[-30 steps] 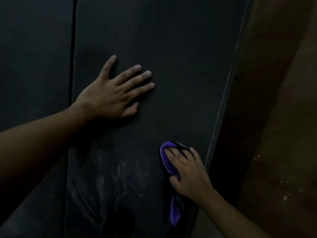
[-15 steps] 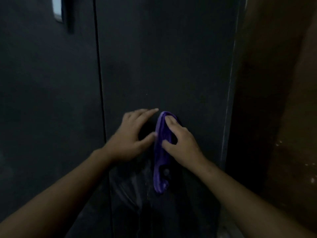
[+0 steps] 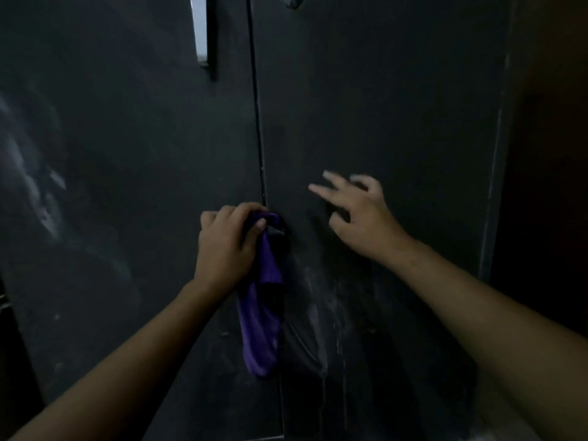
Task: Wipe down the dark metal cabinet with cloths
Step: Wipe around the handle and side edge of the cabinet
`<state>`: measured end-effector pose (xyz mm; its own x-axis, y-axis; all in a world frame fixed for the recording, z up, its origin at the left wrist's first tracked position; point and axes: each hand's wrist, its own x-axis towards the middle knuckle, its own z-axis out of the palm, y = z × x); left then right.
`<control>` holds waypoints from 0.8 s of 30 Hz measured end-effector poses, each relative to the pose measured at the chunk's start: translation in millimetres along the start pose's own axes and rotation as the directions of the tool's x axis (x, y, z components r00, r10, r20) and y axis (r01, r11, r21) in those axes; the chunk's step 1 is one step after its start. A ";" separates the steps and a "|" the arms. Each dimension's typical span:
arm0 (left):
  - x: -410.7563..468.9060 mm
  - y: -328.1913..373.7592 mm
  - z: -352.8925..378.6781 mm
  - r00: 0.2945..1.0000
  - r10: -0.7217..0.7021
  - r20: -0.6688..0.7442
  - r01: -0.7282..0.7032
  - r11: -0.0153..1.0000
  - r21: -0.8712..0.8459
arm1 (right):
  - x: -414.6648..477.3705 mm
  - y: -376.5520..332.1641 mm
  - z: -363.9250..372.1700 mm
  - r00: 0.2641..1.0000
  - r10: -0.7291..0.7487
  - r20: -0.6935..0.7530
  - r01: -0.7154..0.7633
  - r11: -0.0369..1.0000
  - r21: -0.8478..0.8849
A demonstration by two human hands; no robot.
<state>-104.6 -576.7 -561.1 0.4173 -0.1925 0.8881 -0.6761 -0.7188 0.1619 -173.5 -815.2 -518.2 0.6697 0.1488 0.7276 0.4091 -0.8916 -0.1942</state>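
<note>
The dark metal cabinet (image 3: pixel 381 106) fills the view, its two doors meeting at a vertical seam in the middle. My left hand (image 3: pixel 226 243) grips the top of a purple cloth (image 3: pixel 259 326) right at the seam, and the rest of the cloth hangs down the door. My right hand (image 3: pixel 356 211) hovers at the right door with its fingers spread and holds nothing. Whitish wipe smears show on the right door below my hands and on the left door at the far left.
A silver handle (image 3: pixel 201 30) sits on the left door near the top. A round lock (image 3: pixel 291 0) is at the top edge of the right door. The cabinet's right edge (image 3: pixel 491 186) borders a dark brown wall (image 3: pixel 550 154).
The cloth has passed from my right hand to my left hand. My right hand has let go and moved right with spread fingers. The view has risen, showing the handle and lock.
</note>
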 end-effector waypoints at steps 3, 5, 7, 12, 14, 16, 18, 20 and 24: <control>27.9 8.8 -7.6 0.996 0.023 -0.090 -0.023 1.000 0.002 | 29.4 -4.3 -1.9 0.982 -0.063 0.180 0.110 0.959 -0.261; 49.5 21.4 -8.5 0.982 0.009 -0.190 -0.023 0.997 -0.071 | 51.2 -6.0 1.9 0.971 -0.169 0.167 0.224 0.886 -0.406; 69.7 29.3 -3.8 0.958 0.025 -0.286 -0.051 0.995 -0.084 | 70.8 -6.4 6.2 0.970 -0.221 0.103 0.244 0.859 -0.450; 66.5 15.8 39.0 0.904 0.354 -0.240 -0.313 0.930 0.191 | 91.9 14.8 23.3 0.981 -0.193 0.023 0.185 0.894 -0.407; 45.1 3.7 57.7 0.842 0.496 -0.214 -0.443 0.861 0.250 | 93.1 19.8 26.7 0.983 -0.182 0.025 0.176 0.893 -0.415; 18.2 -10.3 72.1 0.779 0.608 -0.157 -0.556 0.784 0.277 | 96.0 19.7 26.6 0.986 -0.163 0.036 0.163 0.900 -0.404; -6.4 -22.4 78.4 0.744 0.663 -0.080 -0.620 0.730 0.287 | 98.2 19.5 24.9 0.986 -0.157 0.058 0.167 0.906 -0.389; -21.2 -31.4 76.2 0.724 0.689 -0.039 -0.651 0.701 0.292 | 98.1 20.2 26.1 0.985 -0.152 0.077 0.170 0.881 -0.442; -13.4 -42.6 50.3 0.724 0.687 0.052 -0.666 0.678 0.311 | 95.6 18.8 33.7 0.987 -0.147 0.062 0.157 0.826 -0.542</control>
<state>-50.9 -577.1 -601.5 -0.1306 -0.6686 0.7321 -0.5479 -0.5667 -0.6153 -80.9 -803.3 -474.4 0.6394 0.3048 0.7058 0.1074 -0.9445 0.3106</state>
